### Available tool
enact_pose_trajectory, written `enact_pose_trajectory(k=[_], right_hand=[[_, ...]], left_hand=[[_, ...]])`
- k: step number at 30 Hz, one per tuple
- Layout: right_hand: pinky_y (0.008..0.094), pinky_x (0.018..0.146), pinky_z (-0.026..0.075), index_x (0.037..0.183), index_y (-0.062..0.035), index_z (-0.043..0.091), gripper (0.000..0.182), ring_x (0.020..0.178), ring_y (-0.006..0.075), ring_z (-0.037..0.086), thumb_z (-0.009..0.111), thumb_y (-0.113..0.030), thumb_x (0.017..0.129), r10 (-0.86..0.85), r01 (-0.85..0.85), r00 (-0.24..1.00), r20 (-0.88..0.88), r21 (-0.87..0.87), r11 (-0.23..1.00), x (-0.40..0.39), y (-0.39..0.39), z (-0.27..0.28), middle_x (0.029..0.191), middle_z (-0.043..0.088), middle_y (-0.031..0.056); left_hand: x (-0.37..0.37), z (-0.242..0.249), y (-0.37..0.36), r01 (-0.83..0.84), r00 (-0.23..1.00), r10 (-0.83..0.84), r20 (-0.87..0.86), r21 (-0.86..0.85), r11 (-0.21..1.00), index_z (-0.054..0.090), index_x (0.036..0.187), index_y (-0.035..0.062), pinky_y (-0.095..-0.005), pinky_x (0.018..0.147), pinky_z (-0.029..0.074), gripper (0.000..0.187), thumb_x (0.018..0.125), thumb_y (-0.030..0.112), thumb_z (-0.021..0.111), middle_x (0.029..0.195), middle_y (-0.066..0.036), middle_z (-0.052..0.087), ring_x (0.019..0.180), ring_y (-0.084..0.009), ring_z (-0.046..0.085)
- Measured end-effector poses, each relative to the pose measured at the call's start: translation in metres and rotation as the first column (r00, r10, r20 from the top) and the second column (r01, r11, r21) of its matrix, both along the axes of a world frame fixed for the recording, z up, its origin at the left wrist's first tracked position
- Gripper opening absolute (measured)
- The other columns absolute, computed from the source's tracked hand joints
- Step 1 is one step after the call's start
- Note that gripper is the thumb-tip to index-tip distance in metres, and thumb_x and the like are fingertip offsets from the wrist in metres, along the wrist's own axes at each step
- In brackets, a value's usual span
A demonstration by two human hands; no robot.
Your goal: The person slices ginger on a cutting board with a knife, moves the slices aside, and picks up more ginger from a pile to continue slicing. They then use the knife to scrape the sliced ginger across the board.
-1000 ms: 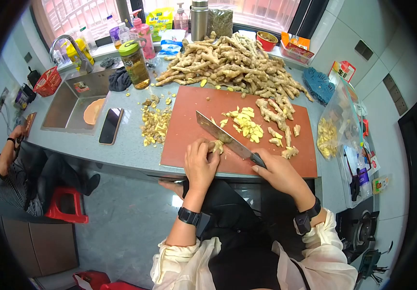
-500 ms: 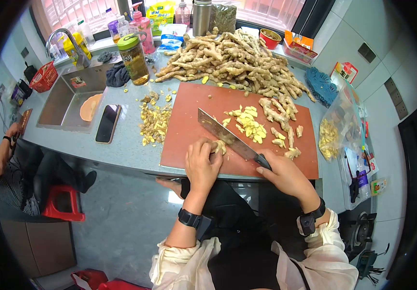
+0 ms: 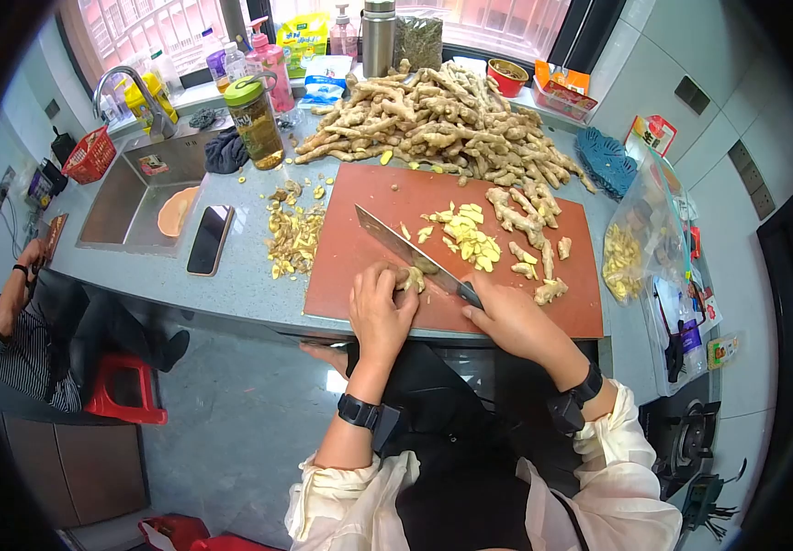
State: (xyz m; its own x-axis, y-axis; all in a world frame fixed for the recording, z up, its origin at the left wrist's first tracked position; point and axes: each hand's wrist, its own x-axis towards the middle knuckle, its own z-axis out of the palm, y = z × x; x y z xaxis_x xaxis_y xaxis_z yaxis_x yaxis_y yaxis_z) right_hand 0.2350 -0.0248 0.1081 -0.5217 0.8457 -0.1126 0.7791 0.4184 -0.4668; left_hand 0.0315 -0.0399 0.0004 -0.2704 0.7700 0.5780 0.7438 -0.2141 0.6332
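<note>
My right hand is wrapped round the black handle of a cleaver, whose broad blade slants up and left above the brown cutting board. My left hand is closed on a piece of ginger root, fingertips resting on it close beside the blade. Whether the edge touches the ginger is hidden. Yellow ginger slices lie in a loose heap on the board beyond the blade. To their right are several uncut ginger roots.
A large ginger pile lies behind the board. Ginger trimmings, a phone and a lidded bottle are left of it. A bag of slices stands right. Beyond the sink side, another person sits at far left.
My right hand and the cleaver have shifted left, bringing the blade closer to my left hand. My left hand stays on the ginger piece, nearly in place.
</note>
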Motion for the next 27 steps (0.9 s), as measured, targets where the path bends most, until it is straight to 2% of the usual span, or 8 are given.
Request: enact_pose_trajectory(k=[9,12,15,18,20,23,27], right_hand=[[0.0573,0.079,0.051,0.113,-0.0004,0.046,0.028,0.092,0.0483,0.067,0.062,-0.018,0.099,-0.004,0.007,0.998,0.057,-0.054,0.999,0.016,-0.011,0.009,0.092,0.069,0.0275],[0.0566,0.078,0.051,0.112,-0.0006,0.047,0.027,0.091,0.0478,0.067,0.063,-0.019,0.099,0.017,-0.018,0.997,0.069,0.008,1.0,0.008,-0.006,0.006,0.091,0.069,0.027],[0.0558,0.082,0.05,0.117,-0.002,0.049,0.03,0.096,0.0487,0.066,0.064,-0.021,0.099,-0.031,0.036,0.996,0.088,-0.059,0.998,-0.004,0.0,-0.003,0.097,0.068,0.0283],[0.0554,0.079,0.052,0.111,-0.0013,0.051,0.026,0.092,0.0473,0.067,0.063,-0.021,0.098,-0.028,0.028,0.999,0.046,0.009,1.0,0.001,-0.003,-0.011,0.093,0.069,0.0265],[0.0494,0.082,0.051,0.12,-0.0008,0.054,0.031,0.097,0.0466,0.066,0.065,-0.021,0.098,-0.036,0.028,0.99,-0.134,-0.064,0.998,0.017,-0.001,-0.016,0.099,0.069,0.0261],[0.0459,0.085,0.05,0.123,-0.0009,0.056,0.033,0.099,0.0446,0.066,0.066,-0.02,0.098,-0.077,0.058,0.981,-0.178,-0.11,0.992,0.027,-0.007,-0.005,0.102,0.068,0.0246],[0.0453,0.086,0.05,0.126,-0.001,0.055,0.035,0.102,0.0436,0.065,0.066,-0.02,0.097,-0.122,0.086,0.976,-0.182,-0.195,0.977,0.027,-0.013,0.012,0.106,0.068,0.0242]], left_hand=[[-0.001,-0.003,0.001,0.023,0.999,-0.022,0.034,-0.026,0.999,0.068,0.096,0.0098,-0.0425,0.088,0.049,0.021,0.079,0.015,0.08,0.112,-0.005,0.066,0.102,-0.0287,0.062],[-0.001,-0.004,0.0,0.027,0.999,-0.026,0.038,-0.03,0.999,0.068,0.095,0.0095,-0.043,0.088,0.049,0.021,0.079,0.015,0.08,0.112,-0.005,0.066,0.102,-0.0289,0.062],[-0.002,-0.003,-0.001,0.019,1.0,-0.018,0.026,-0.023,1.0,0.068,0.095,0.0092,-0.0433,0.088,0.049,0.021,0.079,0.015,0.081,0.112,-0.005,0.066,0.102,-0.0292,0.061],[-0.005,-0.008,-0.001,0.043,0.998,-0.041,0.052,-0.029,0.999,0.068,0.095,0.0093,-0.0429,0.089,0.049,0.021,0.079,0.016,0.081,0.112,-0.005,0.066,0.103,-0.0291,0.061],[-0.005,-0.007,-0.001,0.032,0.999,-0.031,0.036,-0.027,0.999,0.068,0.095,0.0092,-0.0427,0.089,0.049,0.021,0.08,0.016,0.08,0.112,-0.005,0.066,0.103,-0.029,0.061],[-0.003,-0.004,-0.001,0.026,0.999,-0.025,0.029,-0.021,0.999,0.068,0.095,0.0092,-0.0425,0.089,0.049,0.02,0.08,0.016,0.08,0.112,-0.005,0.066,0.102,-0.0289,0.061],[-0.002,-0.004,-0.002,0.028,0.999,-0.028,0.031,-0.018,0.999,0.068,0.095,0.0094,-0.0425,0.088,0.049,0.02,0.081,0.016,0.08,0.112,-0.004,0.066,0.101,-0.029,0.061]])
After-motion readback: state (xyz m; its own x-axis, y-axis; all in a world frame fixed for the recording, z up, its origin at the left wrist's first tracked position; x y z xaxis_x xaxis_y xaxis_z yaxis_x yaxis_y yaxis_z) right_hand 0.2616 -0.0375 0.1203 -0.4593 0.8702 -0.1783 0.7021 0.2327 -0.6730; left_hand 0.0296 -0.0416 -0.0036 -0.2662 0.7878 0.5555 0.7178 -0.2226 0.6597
